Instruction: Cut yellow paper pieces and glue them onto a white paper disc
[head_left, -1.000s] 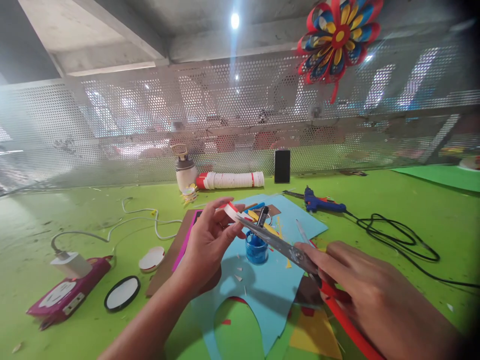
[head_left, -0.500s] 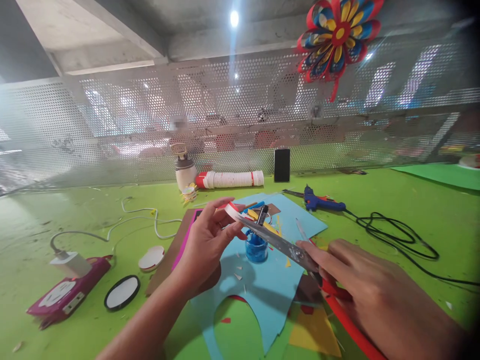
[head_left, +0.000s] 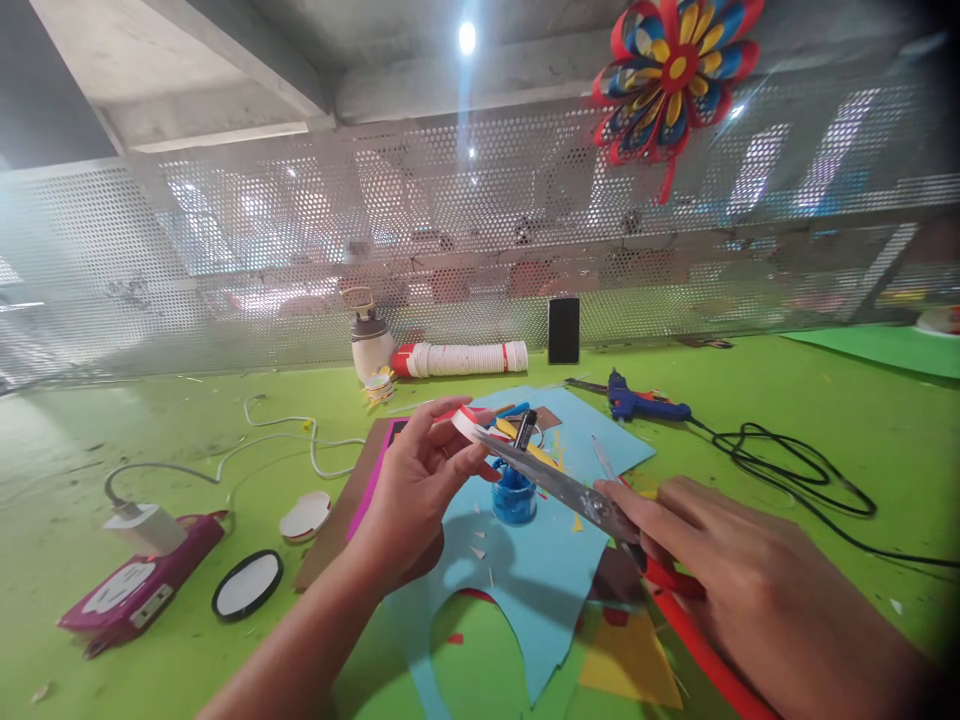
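Note:
Between the fingers of my left hand [head_left: 409, 490] is a small curved strip [head_left: 466, 422], white on one face and red on the other. My right hand [head_left: 727, 580] grips a pair of red-handled scissors [head_left: 577, 500], whose blade tips reach the strip's lower edge. Whether the blades cut into it I cannot tell. Below and behind the blades, a small jar of blue paint [head_left: 514, 500] with a black-handled tool [head_left: 526, 428] in it stands on a light blue paper sheet [head_left: 555, 590]. A large rounded piece is cut out of that sheet's near edge.
A blue glue gun [head_left: 645, 402] with a coiled black cable [head_left: 795, 470] lies at right. At left are a purple power strip [head_left: 142, 590], a black-rimmed disc [head_left: 247, 586] and a white lid [head_left: 305, 517]. A ribbed white tube [head_left: 472, 358], bottle [head_left: 371, 345] and phone [head_left: 564, 330] line the back.
Almost nothing differs. Both hands, the strip and the scissors keep nearly the same position, while the whole view shifts very slightly.

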